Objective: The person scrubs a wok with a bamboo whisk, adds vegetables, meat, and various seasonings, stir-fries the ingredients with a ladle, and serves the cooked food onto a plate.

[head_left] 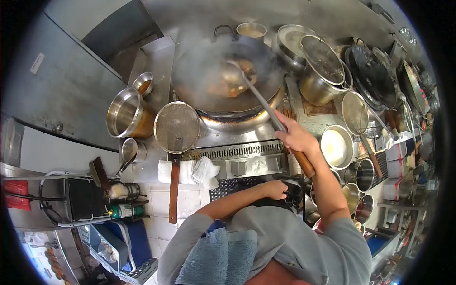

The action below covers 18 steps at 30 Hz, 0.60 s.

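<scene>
My right hand [299,140] is closed around the long handle of a wok ladle [260,97], whose wooden end runs back along my forearm. The ladle's round head rests low in a large wok [190,95], blurred by steam, among brownish-orange food [232,88]. My left hand [275,190] is low, close to my body at the front edge of the stove, with its fingers curled in; whatever is in them is hidden. Dark objects, too unclear to name, lie just beside it.
A wire strainer [176,128] lies left of the wok, its wooden handle over white cloths [190,171]. Steel pots [127,114] stand at the left. To the right are a strainer-topped pot [319,90], a pot of whitish liquid [336,146] and dark woks [375,76].
</scene>
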Available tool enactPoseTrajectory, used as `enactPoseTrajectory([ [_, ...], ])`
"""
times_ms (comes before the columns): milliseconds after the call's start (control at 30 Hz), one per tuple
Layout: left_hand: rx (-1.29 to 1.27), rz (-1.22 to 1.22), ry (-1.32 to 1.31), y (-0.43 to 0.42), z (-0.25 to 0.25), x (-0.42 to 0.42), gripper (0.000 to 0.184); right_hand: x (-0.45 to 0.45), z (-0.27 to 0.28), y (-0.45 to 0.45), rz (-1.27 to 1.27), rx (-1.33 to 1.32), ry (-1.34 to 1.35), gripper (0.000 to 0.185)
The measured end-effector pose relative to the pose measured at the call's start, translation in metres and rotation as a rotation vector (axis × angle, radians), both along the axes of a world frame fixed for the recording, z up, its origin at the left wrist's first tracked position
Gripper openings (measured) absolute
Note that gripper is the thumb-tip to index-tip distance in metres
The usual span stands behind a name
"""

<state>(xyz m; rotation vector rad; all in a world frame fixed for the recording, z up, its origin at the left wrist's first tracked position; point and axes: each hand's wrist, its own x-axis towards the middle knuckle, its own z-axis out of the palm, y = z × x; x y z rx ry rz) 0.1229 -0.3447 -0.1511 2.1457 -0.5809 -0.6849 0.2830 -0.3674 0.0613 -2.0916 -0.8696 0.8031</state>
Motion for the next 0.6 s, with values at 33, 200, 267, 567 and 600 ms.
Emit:
enactPoseTrajectory([
  [33,0.013,-0.001,0.049,-0.005,-0.001,0.002,0.037,0.0,-0.005,-0.002,-0.004,0.02,-0.122,0.071],
  [200,0.122,-0.055,0.148,-0.04,-0.03,0.013,0.042,0.0,-0.035,0.044,-0.047,0.087,-0.122,0.07],
  [267,0.158,-0.087,0.168,-0.049,-0.058,0.009,0.042,0.002,-0.024,0.023,-0.019,0.109,0.203,0.071],
  [567,0.197,-0.157,0.204,-0.039,-0.078,-0.004,0.041,-0.002,-0.051,0.034,-0.244,0.175,-0.396,0.07],
  [600,0.205,-0.242,0.166,-0.045,-0.099,-0.004,0.043,-0.012,-0.03,0.035,-0.234,0.141,-0.166,0.07],
])
